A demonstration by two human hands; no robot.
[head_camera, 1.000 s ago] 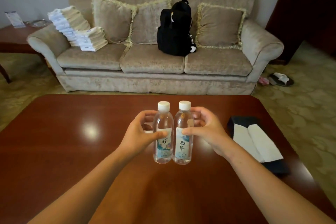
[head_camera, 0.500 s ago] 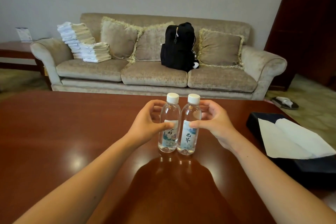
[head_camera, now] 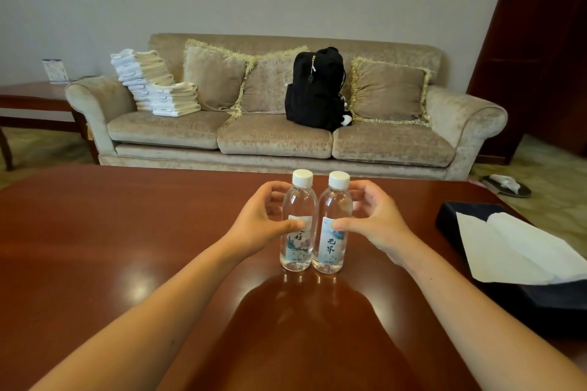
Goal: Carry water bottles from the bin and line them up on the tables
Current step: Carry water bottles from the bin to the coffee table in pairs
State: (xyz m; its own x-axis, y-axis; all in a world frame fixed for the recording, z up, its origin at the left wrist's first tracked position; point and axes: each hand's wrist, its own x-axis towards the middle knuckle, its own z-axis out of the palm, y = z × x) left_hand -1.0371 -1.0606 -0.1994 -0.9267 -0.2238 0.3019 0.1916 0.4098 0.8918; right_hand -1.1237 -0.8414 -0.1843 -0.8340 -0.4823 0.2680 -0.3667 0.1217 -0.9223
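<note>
Two clear water bottles stand upright side by side on the dark red worktop [head_camera: 127, 232], white caps on, bodies touching or just about touching. Left bottle [head_camera: 297, 228] is in the left hand [head_camera: 260, 225]: grip is a loose C, thumb pressed on the front of the label, fingers [head_camera: 273, 190] curled round the far side at shoulder height, so it's wrapped on the bottle but with a visible gap between palm and plastic. Right bottle [head_camera: 332, 232] is in the right hand [head_camera: 378, 222], mirrored: thumb tip on the label front, fingers curved behind the shoulder, same half-open curl, contact at thumb for sure, back fingers look to be touching but partly hidden by the bottle. Both bottle bases sit on the worktop, reflection right under them. Both forearms are bare, coming in from the bottom edge.

Right side of the worktop: dark tissue box [head_camera: 476, 219] with a white tissue [head_camera: 521, 251] sticking out, well apart from the bottles. Behind the worktop is a beige sofa [head_camera: 273, 140] with cushions, a black backpack [head_camera: 314, 89] upright on the middle seat, and a stack of folded towels [head_camera: 152, 82] at its left end. A side table [head_camera: 31, 98] stands left of the sofa, and a slipper [head_camera: 505, 184] lies on the floor at the right
</note>
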